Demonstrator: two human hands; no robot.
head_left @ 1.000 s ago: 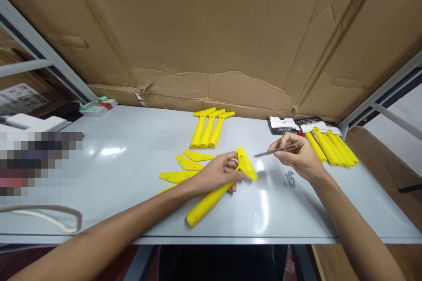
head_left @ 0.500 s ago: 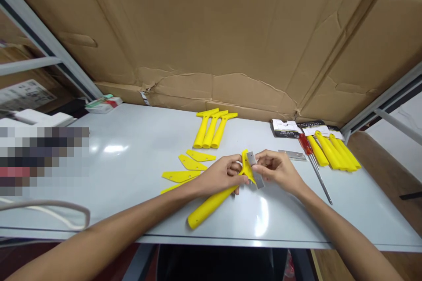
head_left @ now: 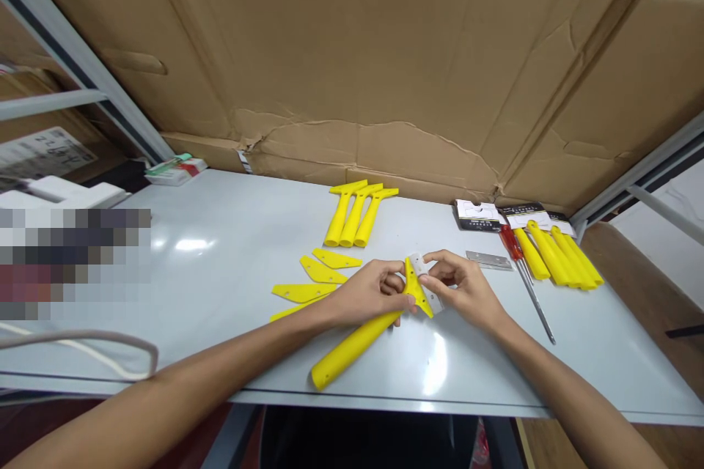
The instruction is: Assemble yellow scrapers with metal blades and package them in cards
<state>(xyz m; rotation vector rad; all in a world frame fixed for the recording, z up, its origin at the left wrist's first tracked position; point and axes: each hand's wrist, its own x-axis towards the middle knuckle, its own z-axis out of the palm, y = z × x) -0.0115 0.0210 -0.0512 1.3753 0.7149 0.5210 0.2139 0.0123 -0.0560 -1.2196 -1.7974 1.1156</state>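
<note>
My left hand (head_left: 377, 291) is closed around the neck of a yellow scraper handle (head_left: 352, 353), whose round grip slants down toward the table's front edge. Its flared head points right, with small holes in it. Between the thumb and fingers of my right hand (head_left: 465, 284) is a flat metal blade (head_left: 434, 300), lying along the edge of the head. Whether the blade sits against or behind the head I cannot tell. Left of my left hand lie several flat yellow head plates (head_left: 300, 293), partly hidden by my forearm.
Three yellow handles (head_left: 352, 216) lie at the back. On the right are more blades (head_left: 489, 260), red-handled screwdrivers (head_left: 511, 242), yellow handles (head_left: 561, 256) and black-and-white packages (head_left: 477, 215). A cable (head_left: 110, 341) crosses the left front; cardboard (head_left: 357, 51) stands behind the table (head_left: 220, 286).
The scraper head has turned to show more of its flat face, and the blade now catches the light and looks brighter. Both hands have stayed nearly in place.
</note>
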